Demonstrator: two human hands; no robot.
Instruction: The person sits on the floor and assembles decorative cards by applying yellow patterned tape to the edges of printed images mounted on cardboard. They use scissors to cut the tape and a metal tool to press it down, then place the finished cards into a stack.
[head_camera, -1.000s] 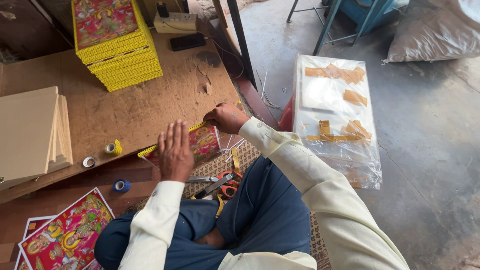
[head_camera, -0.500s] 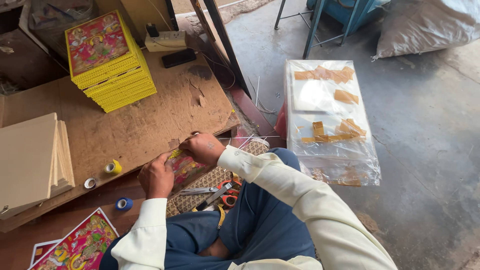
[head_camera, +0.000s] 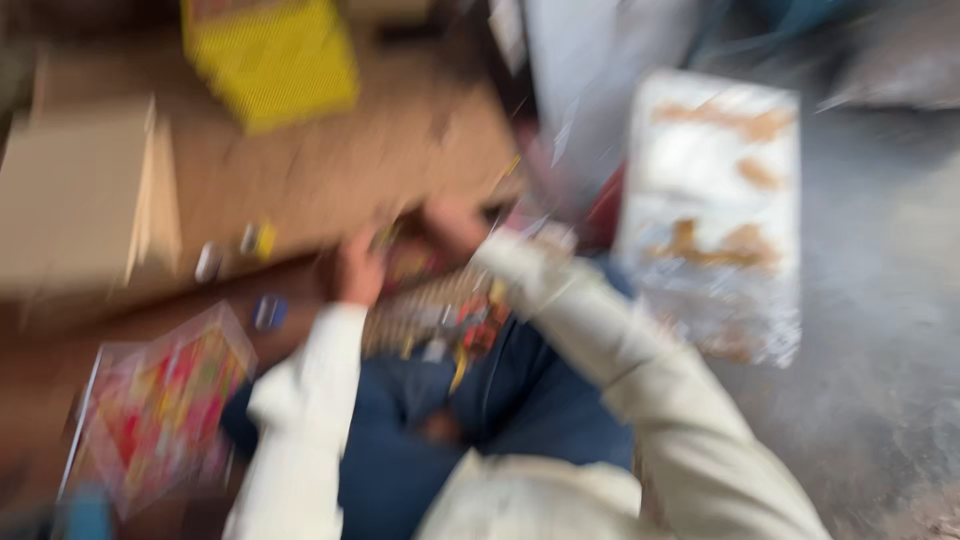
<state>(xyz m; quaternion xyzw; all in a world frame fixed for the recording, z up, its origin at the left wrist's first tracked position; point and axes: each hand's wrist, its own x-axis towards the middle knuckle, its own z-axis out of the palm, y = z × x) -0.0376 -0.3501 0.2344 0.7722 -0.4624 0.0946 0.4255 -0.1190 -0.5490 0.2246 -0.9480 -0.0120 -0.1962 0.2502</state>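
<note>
Frankly, we cannot tell how our fingers stand; motion blur smears both hands. Between our left hand (head_camera: 357, 270) and right hand (head_camera: 450, 228) sits a small colourful sheet (head_camera: 410, 262), seemingly touching both at the board's (head_camera: 330, 180) edge. Farther out lie a yellow stack (head_camera: 275, 60) and a plastic-wrapped bundle (head_camera: 715, 210).

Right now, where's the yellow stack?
Head view, top left of centre: the yellow stack sits at the far end of the brown board, beyond the left hand and right of the tan boxes.
</note>
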